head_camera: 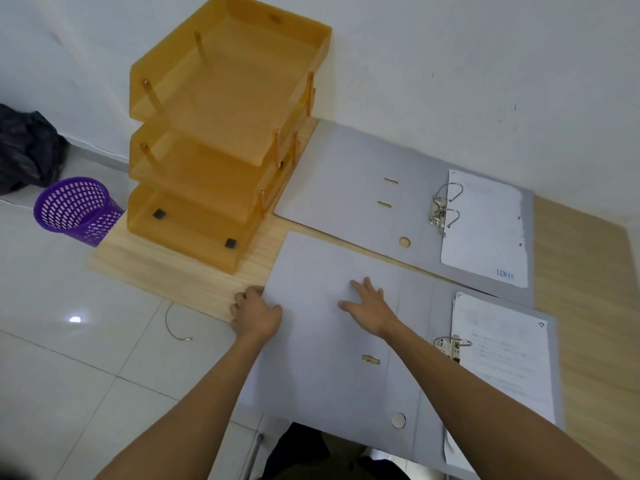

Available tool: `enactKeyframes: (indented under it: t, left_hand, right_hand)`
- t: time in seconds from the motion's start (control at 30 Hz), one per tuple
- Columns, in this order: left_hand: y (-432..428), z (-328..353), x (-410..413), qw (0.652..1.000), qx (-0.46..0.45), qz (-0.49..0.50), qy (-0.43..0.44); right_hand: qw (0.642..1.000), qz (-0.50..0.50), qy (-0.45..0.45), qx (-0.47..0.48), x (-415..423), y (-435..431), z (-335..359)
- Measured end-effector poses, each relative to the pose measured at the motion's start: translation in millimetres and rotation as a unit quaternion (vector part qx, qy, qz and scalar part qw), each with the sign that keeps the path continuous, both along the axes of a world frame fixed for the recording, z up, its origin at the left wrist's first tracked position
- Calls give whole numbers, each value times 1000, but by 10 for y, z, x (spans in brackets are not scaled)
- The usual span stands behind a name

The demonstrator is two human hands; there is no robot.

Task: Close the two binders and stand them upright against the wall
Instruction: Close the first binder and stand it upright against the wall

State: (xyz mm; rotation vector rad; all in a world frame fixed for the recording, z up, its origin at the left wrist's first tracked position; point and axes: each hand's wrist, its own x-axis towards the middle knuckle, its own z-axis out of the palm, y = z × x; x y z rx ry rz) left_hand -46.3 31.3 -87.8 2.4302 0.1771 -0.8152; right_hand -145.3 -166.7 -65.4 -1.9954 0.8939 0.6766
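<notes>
In front of the orange tray stack (221, 133), both binders are lying open: the far binder (349, 188) untouched, the near binder (318, 341) with the left hand (256, 315) gripping its cover edge, the right hand (370, 306) pressing flat. Closing is only beginning.

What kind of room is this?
Probably an office or study corner. There are two open binders holding papers, a stack of orange paper trays on a wooden desk, and a purple wastebasket.
</notes>
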Motion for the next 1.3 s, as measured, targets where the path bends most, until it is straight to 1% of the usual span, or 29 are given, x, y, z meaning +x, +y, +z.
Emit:
enactKeyframes:
  t: [0.07, 0.13, 0.23, 0.37, 0.47, 0.53, 0.57, 0.63, 0.67, 0.7, 0.77, 0.83, 0.87, 0.97, 1.03, 1.13, 1.2, 1.27, 1.3]
  left_hand:
    - [-21, 44, 130, 996, -57, 55, 49]
    - [-11, 165, 226, 979, -158, 66, 108]
    - [-6, 544, 288, 949, -251, -11, 190]
    - [-180, 1148, 164, 874, -375, -72, 300]
    - [-496, 1474, -163, 831, -449, -81, 320]
    - [-734, 1592, -438, 820, -472, -81, 315]
    - [-858, 1615, -587, 823, -472, -78, 306]
    - [-1102, 1597, -888, 843, -467, -84, 251]
    - [-1213, 1562, -1027, 856, -460, -85, 219]
    - [-1315, 1495, -1151, 861, -457, -91, 203]
    - [-1540, 1440, -1430, 867, -444, -129, 185]
    - [-1748, 1373, -1724, 870, -420, -190, 172]
    - [-1785, 1296, -1809, 880, -393, -213, 163]
    - [-1892, 908, -2047, 917, -272, -274, 100]
    - [-1925, 697, -2154, 936, -230, -258, 64]
    - [-1834, 558, -2244, 954, -256, -156, 24]
    - [-1739, 471, -2297, 964, -242, -96, 48]
    - [-1696, 420, -2394, 972, -198, -94, 78]
    - [-1690, 404, -2445, 973, -193, -98, 84]
  right_hand:
    - [999, -8, -11, 40, 3, 45, 64]
    - [997, -4, -31, 68, -21, 106, 165]
    - [991, -17, -83, 99, -40, 148, 374]
    - [979, -42, -163, 114, -42, 124, 757]
    - [960, -69, -244, 117, -114, -1, 1069]
    - [943, -88, -292, 132, -210, -93, 1234]
    - [934, -101, -311, 142, -292, -152, 1305]
    - [919, -126, -339, 158, -511, -307, 1422]
    - [915, -133, -345, 163, -624, -384, 1470]
    - [913, -141, -347, 163, -737, -470, 1511]
    - [912, -165, -338, 160, -997, -677, 1579]
    - [910, -208, -326, 148, -1274, -914, 1624]
    - [911, -224, -320, 135, -1351, -1004, 1628]
    - [907, -269, -317, 71, -1734, -1373, 1659]
    - [904, -283, -319, 26, -1978, -1583, 1663]
    - [911, -269, -309, -51, -2280, -1772, 1546]
    - [918, -262, -286, -80, -2509, -1887, 1343]
    - [928, -265, -239, -109, -2760, -2015, 1104]
    - [932, -273, -206, -120, -2862, -2061, 1003]
